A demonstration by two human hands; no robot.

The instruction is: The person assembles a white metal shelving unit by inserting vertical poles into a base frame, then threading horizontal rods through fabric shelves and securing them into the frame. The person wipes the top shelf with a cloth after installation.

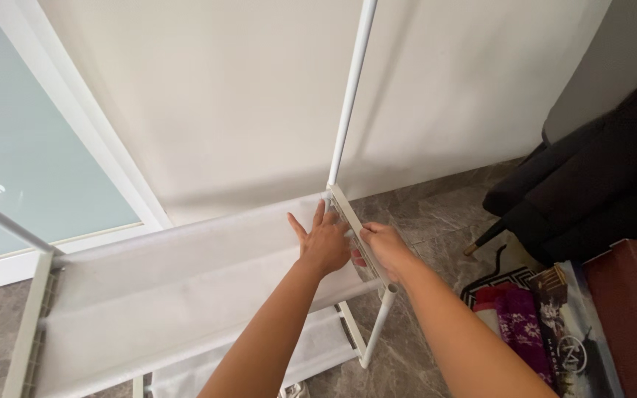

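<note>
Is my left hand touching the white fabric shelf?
Touching. The head view shows the left hand lying flat, fingers spread, on the white fabric shelf, with no gap beneath the palm.

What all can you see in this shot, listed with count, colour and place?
white fabric shelf: two tiers, white, centre-left, upper above lower
white upright metal pole: one, white, rising from the shelf's right end
white side rail: one, white, right end of upper tier
frosted glass door: one, pale blue-green, left
grey stone floor tiles: grey, right of the rack
dark upholstered chair: one, black, right
printed bags: several, red, purple, dark, lower right
left hand: flat on upper tier by the rail
right hand: gripping the rail
</note>
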